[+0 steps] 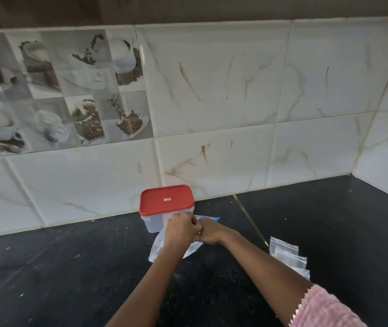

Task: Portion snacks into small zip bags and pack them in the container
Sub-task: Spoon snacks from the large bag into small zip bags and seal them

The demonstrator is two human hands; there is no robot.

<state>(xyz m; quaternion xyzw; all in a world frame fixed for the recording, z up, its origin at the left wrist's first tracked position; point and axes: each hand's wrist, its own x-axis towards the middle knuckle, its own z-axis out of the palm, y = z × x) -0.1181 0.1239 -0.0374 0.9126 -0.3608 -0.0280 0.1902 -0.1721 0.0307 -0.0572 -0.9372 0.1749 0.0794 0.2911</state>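
Gripping the clear bag [156, 249] at its top, left hand [180, 228] and right hand [206, 233] touching, fingers curled onto the plastic, probably to work its seal | bag lies just near of closed red-lidded container [166, 204] | small zip bags [287, 256] stacked right on counter [70, 267], likely for easy reach.

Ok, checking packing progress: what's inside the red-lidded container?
The container looks empty through its translucent wall; the red lid covers the top, the left hand hides its right part.

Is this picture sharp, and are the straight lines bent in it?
Head view: the tile joints bow from the wide lens; the coffee tiles look soft; the left hand and right hand, gripping the clear bag, are slightly blurred.
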